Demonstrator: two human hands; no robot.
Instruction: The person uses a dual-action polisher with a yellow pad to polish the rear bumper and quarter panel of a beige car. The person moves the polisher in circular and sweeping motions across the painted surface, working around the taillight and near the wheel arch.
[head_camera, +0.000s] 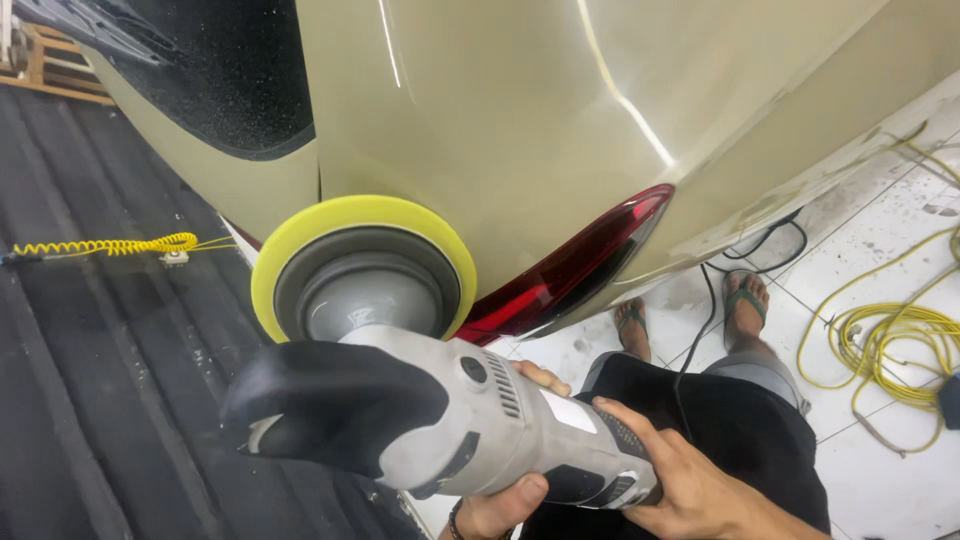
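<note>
A grey electric polisher (480, 420) with a black front grip (330, 400) lies across the lower middle of the view. Its round yellow foam pad (300, 235) is pressed flat against the beige car body panel (500, 110), just left of the red tail light (580, 265). My left hand (505, 505) wraps the machine's body from below, its fingertips showing over the top. My right hand (690, 480) grips the rear handle with the index finger stretched along it. A dark, dusty car window (230, 80) lies up left of the pad.
My sandalled feet (745, 300) stand on a white tiled floor (880, 480). A coiled yellow hose (900, 345) lies at the right and a black cable (770, 240) near the car. On the left are a dark ribbed floor (90, 380), a yellow spiral cord (110, 245) and a wooden pallet (40, 60).
</note>
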